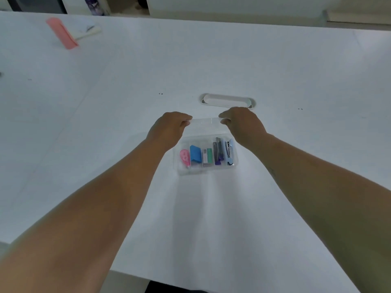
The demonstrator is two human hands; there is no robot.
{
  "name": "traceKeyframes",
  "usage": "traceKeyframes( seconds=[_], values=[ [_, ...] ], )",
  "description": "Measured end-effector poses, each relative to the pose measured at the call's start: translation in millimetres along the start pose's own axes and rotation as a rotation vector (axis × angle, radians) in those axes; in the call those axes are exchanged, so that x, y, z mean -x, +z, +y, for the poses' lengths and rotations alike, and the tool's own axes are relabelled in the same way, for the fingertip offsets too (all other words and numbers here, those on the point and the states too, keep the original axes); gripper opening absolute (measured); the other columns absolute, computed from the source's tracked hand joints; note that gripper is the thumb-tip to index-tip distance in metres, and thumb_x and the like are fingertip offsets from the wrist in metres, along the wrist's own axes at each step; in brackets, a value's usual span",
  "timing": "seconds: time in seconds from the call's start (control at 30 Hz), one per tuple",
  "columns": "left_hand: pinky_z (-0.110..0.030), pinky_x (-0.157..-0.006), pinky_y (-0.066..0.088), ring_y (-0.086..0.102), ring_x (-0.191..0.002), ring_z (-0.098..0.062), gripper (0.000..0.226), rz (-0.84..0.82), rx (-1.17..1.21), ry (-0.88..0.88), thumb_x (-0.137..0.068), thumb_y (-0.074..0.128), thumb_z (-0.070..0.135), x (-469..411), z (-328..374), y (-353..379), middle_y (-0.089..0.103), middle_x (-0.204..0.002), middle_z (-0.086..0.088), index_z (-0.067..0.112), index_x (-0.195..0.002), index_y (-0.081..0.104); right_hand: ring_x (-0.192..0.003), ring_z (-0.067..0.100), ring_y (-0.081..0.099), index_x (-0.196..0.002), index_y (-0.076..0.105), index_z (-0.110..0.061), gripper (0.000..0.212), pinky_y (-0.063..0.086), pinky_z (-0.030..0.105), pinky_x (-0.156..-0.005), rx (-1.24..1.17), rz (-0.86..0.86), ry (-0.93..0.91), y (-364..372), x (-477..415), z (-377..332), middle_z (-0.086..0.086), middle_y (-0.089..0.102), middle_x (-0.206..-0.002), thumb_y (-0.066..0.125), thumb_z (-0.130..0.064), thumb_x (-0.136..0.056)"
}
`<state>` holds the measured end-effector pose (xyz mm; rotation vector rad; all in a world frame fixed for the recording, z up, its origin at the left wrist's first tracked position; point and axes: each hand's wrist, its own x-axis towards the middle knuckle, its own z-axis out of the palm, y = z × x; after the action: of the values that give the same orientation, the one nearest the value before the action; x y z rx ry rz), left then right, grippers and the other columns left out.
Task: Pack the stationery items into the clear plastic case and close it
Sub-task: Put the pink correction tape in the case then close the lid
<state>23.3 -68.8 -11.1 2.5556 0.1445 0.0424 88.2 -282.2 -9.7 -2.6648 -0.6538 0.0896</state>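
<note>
Single head-worn wide-angle camera is looking forward and down from above the counter (211, 218). Both forearms are reaching away from the lens, hands (169, 127) meeting mid-frame. Near counter edge is showing at bottom; far edge is curving along top.

An open case (206, 166) sits mid-desk (211, 218), five stationery items (206, 156) side by side inside. The left hand (169, 129) and right hand (243, 123) grip its raised lid (204, 121) at either end, a cable slot (227, 100) just behind.
</note>
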Motion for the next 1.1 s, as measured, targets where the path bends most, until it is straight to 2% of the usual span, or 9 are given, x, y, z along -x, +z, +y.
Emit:
traceKeyframes(
  seconds=[0.27,0.33,0.4,0.5,0.63,0.73,0.8,0.93,1.1],
  values=[
    [-0.033,-0.103,0.037,0.054,-0.123,-0.025,0.032,-0.122,-0.215,0.121,-0.097,0.048,0.028,69,-33,43,0.059,-0.134,-0.004,0.02,-0.124,0.063,-0.086,0.031,0.062,-0.095,0.067,-0.012,0.016,0.053,0.035,-0.066,0.188,-0.02,-0.143,48,88,9,0.011,0.069,-0.096,0.066,-0.005,-0.081],
    [-0.032,-0.104,0.036,0.054,-0.124,-0.026,0.034,-0.166,-0.258,0.109,-0.097,0.048,0.028,86,-42,59,0.056,-0.137,-0.007,0.018,-0.127,0.061,-0.098,0.032,0.066,-0.106,0.067,-0.009,0.035,0.058,0.036,-0.071,0.195,-0.072,-0.118,69,109,13,0.013,0.069,-0.106,0.073,0.0,-0.073],
    [-0.039,-0.104,0.04,0.056,-0.123,-0.028,0.044,-0.17,-0.279,0.174,-0.087,0.064,0.004,98,-53,78,0.055,-0.137,-0.012,0.009,-0.13,0.057,-0.112,0.03,0.063,-0.117,0.064,-0.002,0.059,0.059,0.037,-0.08,0.194,-0.113,-0.085,89,124,16,0.013,0.066,-0.121,0.078,0.01,-0.061],
    [-0.043,-0.092,0.05,0.06,-0.118,-0.027,0.059,-0.171,-0.296,0.197,-0.07,0.076,-0.01,103,-59,90,0.061,-0.13,-0.015,0.001,-0.125,0.059,-0.125,0.03,0.055,-0.127,0.055,0.004,0.066,0.052,0.038,-0.097,0.227,-0.162,-0.036,106,128,15,0.016,0.059,-0.133,0.075,0.012,-0.064],
    [-0.042,-0.1,0.044,0.054,-0.125,-0.03,0.05,-0.16,-0.341,0.256,-0.081,0.07,0.002,88,-53,92,0.056,-0.135,-0.019,-0.003,-0.128,0.054,-0.128,0.032,0.05,-0.13,0.05,0.005,0.052,0.042,0.042,-0.108,0.309,-0.206,-0.064,106,115,15,0.019,0.056,-0.135,0.067,0.0,-0.08],
    [-0.036,-0.115,0.016,0.024,-0.145,-0.025,0.057,-0.194,-0.355,0.262,-0.096,0.05,0.018,67,-40,96,0.025,-0.156,-0.013,0.001,-0.146,0.028,-0.121,0.03,0.058,-0.126,0.056,0.002,0.055,0.045,0.04,-0.102,0.292,-0.124,0.03,94,101,20,0.017,0.06,-0.13,0.074,-0.014,-0.076],
    [-0.033,-0.118,0.008,0.008,-0.148,-0.018,0.06,-0.199,-0.354,0.237,-0.1,0.039,0.026,51,-34,100,0.009,-0.161,-0.007,0.006,-0.151,0.013,-0.135,0.029,0.043,-0.139,0.04,0.001,0.062,0.034,0.04,-0.111,0.24,-0.091,0.086,90,92,25,0.017,0.045,-0.145,0.061,-0.025,-0.087],
    [-0.034,-0.12,0.015,0.005,-0.149,-0.016,0.061,-0.23,-0.346,0.233,-0.1,0.036,0.03,12,-25,105,0.005,-0.162,-0.006,0.008,-0.151,0.009,-0.148,0.025,0.012,-0.149,0.012,-0.004,0.073,0.015,0.038,-0.119,0.228,-0.127,0.176,90,67,43,0.012,0.013,-0.16,0.043,-0.04,-0.094],
    [-0.036,-0.117,0.027,0.007,-0.148,-0.015,0.068,-0.252,-0.334,0.215,-0.097,0.041,0.035,-24,-18,110,0.006,-0.162,-0.003,0.01,-0.151,0.01,-0.148,0.025,0.009,-0.15,0.007,-0.004,0.078,0.013,0.04,-0.118,0.235,-0.113,0.243,89,41,55,0.012,0.009,-0.161,0.043,-0.044,-0.093]
  ],
)
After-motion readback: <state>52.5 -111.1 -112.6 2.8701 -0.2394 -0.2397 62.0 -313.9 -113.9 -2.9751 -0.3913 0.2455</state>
